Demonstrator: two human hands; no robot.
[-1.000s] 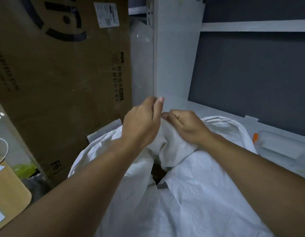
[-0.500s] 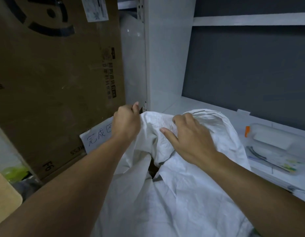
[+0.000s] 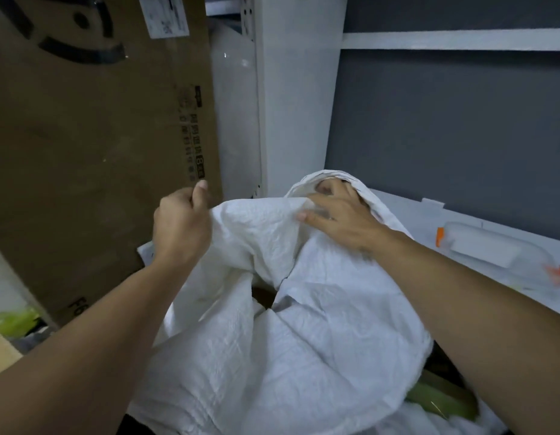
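L hand: left hand (image 3: 181, 227) fisted, fingers curled tight on edge of white sack (image 3: 304, 340), thumb tip up, pulling fabric taut to the left.
R hand: right hand (image 3: 341, 221) on sack top, fingers hooked under rolled rim, thumb lying flat on the cloth; fingertips hidden by fabric.
Sack: crumpled woven, centre frame, btwn both forearms, stretched btwn the 2 hands; dark gap showing at mid fold, contents can't tell.
Sack pos: against white ledge (image 3: 407, 215) on its R, just beside cardboard box (image 3: 84, 152) on its L.
Behind: white post (image 3: 297, 105), grey panel (image 3: 445, 136).
R side: clear plastic case (image 3: 492, 255) w/ orange clips on ledge, apart from sack.
Bottom R: green item (image 3: 435, 400) partly under sack, blurry.
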